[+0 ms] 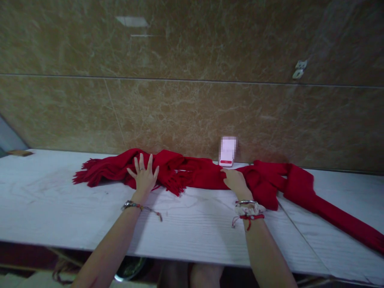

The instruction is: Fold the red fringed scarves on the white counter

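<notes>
A long red fringed scarf (195, 174) lies crumpled across a white wood-grain tabletop (186, 228), running from a tasselled end at the left to the right edge of view. My left hand (144, 176) rests flat on the scarf's left part, fingers spread. My right hand (235, 182) is closed, pinching the scarf's fabric near its middle. Both wrists wear bracelets; the right also carries a white scrunchie and a red cord.
A small white-and-red card stand (227, 154) leans against the brown marble wall (192, 80) just behind the scarf. A wall outlet (300, 69) sits at upper right. The table's front edge runs below my forearms, with a dark bowl (132, 269) underneath.
</notes>
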`<state>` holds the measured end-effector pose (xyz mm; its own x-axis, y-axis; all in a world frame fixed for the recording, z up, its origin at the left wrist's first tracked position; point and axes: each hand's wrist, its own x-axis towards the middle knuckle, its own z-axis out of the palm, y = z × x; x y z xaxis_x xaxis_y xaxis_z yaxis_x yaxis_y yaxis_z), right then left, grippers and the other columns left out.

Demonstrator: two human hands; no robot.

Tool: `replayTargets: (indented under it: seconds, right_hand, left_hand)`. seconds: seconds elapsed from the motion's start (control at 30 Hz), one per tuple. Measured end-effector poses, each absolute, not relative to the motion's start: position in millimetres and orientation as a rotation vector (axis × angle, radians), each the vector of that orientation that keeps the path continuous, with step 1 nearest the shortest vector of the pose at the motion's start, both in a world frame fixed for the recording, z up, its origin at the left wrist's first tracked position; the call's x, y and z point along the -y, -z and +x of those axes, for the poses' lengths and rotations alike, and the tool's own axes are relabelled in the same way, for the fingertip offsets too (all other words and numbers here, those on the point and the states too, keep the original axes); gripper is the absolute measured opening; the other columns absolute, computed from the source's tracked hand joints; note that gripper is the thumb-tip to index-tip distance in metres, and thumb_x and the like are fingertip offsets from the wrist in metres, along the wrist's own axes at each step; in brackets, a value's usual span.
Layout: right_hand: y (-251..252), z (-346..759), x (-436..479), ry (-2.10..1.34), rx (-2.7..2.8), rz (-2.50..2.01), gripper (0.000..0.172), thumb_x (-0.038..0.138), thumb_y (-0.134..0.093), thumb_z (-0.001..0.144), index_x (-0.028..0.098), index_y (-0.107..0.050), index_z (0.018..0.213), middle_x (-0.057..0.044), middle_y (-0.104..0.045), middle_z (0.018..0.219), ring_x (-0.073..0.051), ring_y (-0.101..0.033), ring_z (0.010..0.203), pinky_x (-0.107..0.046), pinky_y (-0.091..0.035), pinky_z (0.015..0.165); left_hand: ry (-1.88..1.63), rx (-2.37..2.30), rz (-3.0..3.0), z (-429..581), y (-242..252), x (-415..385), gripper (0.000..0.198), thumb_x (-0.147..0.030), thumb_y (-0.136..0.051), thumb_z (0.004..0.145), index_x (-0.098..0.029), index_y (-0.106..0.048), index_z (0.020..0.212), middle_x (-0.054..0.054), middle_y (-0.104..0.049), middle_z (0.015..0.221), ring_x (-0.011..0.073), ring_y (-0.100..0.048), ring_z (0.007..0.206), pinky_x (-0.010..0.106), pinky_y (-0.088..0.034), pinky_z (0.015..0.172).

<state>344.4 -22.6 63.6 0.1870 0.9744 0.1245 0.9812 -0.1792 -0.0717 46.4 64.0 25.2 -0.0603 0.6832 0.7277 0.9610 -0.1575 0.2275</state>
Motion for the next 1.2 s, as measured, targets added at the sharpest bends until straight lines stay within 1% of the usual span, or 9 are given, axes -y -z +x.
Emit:
replayTargets:
  seconds: [0.17,0.27,0.33,0.4,0.53,0.7,0.9,1.03,1.2]
  right_hand:
    - [-78,381,35,0.095,1.706,-2.562,0.027,0.008,-0.045,0.073,0.014,-0.069,0.083,-0.013,-0.067,0.093,-0.024,-0.059,0.095,-0.038,-0.038,0.087]
    - [-78,383,27,0.198,1.569,-2.317,0.034,0.008,-0.04,0.076,0.015,-0.065,0.098,-0.012,-0.063,0.105,-0.022,-0.054,0.103,-0.037,-0.034,0.094]
    - [-70,369,14,0.127,1.541,-2.11,0.042,0.014,-0.039,0.08,0.014,-0.051,0.12,-0.013,-0.053,0.121,-0.021,-0.046,0.113,-0.034,-0.034,0.095]
    - [-59,346,-1,-0.064,1.499,-2.068,0.056,0.032,-0.043,0.082,0.012,-0.032,0.133,-0.017,-0.042,0.131,-0.025,-0.038,0.121,-0.039,-0.033,0.095]
    - [-43,294,-34,-0.453,1.502,-2.061,0.077,0.05,-0.042,0.08,0.014,-0.009,0.14,-0.02,-0.027,0.139,-0.032,-0.025,0.127,-0.049,-0.022,0.099]
    - [-45,215,-64,-0.663,1.664,-1.866,0.083,0.058,-0.035,0.079,0.015,0.002,0.14,-0.021,-0.01,0.144,-0.031,-0.012,0.131,-0.047,-0.018,0.1]
    - [-33,119,-83,-0.52,1.895,-1.83,0.096,0.064,-0.047,0.07,0.02,0.003,0.139,-0.025,-0.008,0.143,-0.039,-0.017,0.128,-0.052,-0.017,0.097]
    - [-26,85,-93,-0.356,1.987,-1.779,0.085,0.055,-0.046,0.076,0.021,-0.002,0.14,-0.026,-0.013,0.142,-0.04,-0.019,0.127,-0.053,-0.017,0.096]
    - [-24,57,-110,-0.264,2.069,-1.732,0.073,0.049,-0.044,0.08,0.025,-0.008,0.139,-0.022,-0.018,0.142,-0.04,-0.021,0.127,-0.053,-0.018,0.096]
  left_hand:
    - [1.168,1.953,-1.705,40,-27,-67,0.054,-0.04,-0.041,0.085,-0.018,-0.032,0.134,0.019,-0.018,0.142,0.0349,-0.011,0.13,0.069,-0.006,0.092]
    - [1.255,1.999,-1.612,35,-31,-67,0.055,-0.039,-0.041,0.085,-0.017,-0.03,0.134,0.02,-0.014,0.143,0.0345,-0.008,0.131,0.068,-0.007,0.093]
    - [1.31,2.049,-1.515,30,-34,-66,0.056,-0.04,-0.042,0.084,-0.017,-0.03,0.134,0.021,-0.012,0.143,0.0359,-0.006,0.131,0.067,-0.005,0.093]
    - [1.361,2.138,-1.428,24,-36,-66,0.059,-0.041,-0.042,0.083,-0.016,-0.029,0.135,0.021,-0.01,0.143,0.0395,-0.003,0.13,0.067,-0.008,0.093]
    - [1.41,2.33,-1.403,14,-35,-69,0.066,-0.046,-0.041,0.083,-0.016,-0.022,0.138,0.024,-0.011,0.142,0.0446,-0.006,0.128,0.067,-0.022,0.089]
    - [1.32,2.373,-1.422,10,-27,-78,0.061,-0.048,-0.035,0.085,-0.017,-0.026,0.137,0.024,-0.017,0.141,0.044,-0.011,0.127,0.07,-0.013,0.089]
    - [1.232,2.041,-1.452,-23,-16,-97,0.055,-0.04,-0.041,0.084,-0.019,-0.033,0.134,0.019,-0.012,0.144,0.0394,0.0,0.13,0.067,-0.004,0.093]
    - [1.259,2.22,-1.398,-57,-14,-114,0.06,-0.044,-0.042,0.083,-0.018,-0.03,0.135,0.023,-0.008,0.143,0.0459,-0.005,0.127,0.066,-0.021,0.09]
    - [1.196,2.349,-1.448,-79,-14,-134,0.064,-0.043,-0.04,0.085,-0.011,-0.023,0.137,0.029,-0.022,0.137,0.0421,-0.021,0.126,0.055,-0.029,0.094]
